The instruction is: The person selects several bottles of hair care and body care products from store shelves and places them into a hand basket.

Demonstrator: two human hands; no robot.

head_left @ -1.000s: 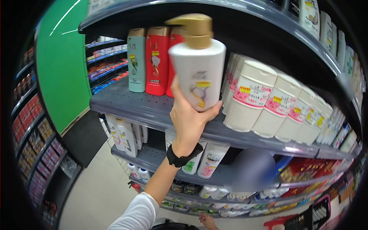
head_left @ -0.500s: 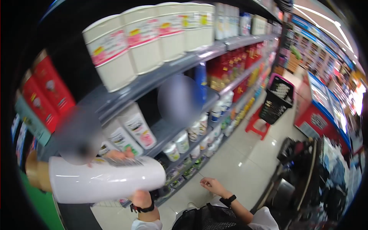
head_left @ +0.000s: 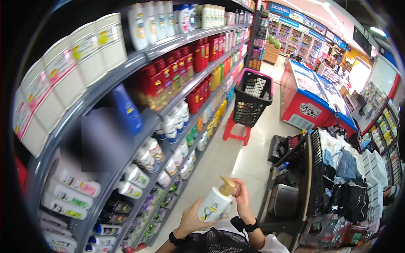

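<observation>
A white pump bottle with a gold pump head is tilted in front of my body, its printed label facing me. My left hand is wrapped around the lower side of its body. The fingers of my right hand are curled against the gold pump head from the right, and part of the grip is hidden behind it. Each wrist has a dark band.
A long shelf unit with bottles runs along the left. Ahead, a black basket rests on a red stool. A red and blue chest freezer stands beyond. A dark rack and piled clothes are at right.
The pump bottle has come from close at the left down to my front, in my left hand. My right hand has risen to its pump head. The view has turned right.
</observation>
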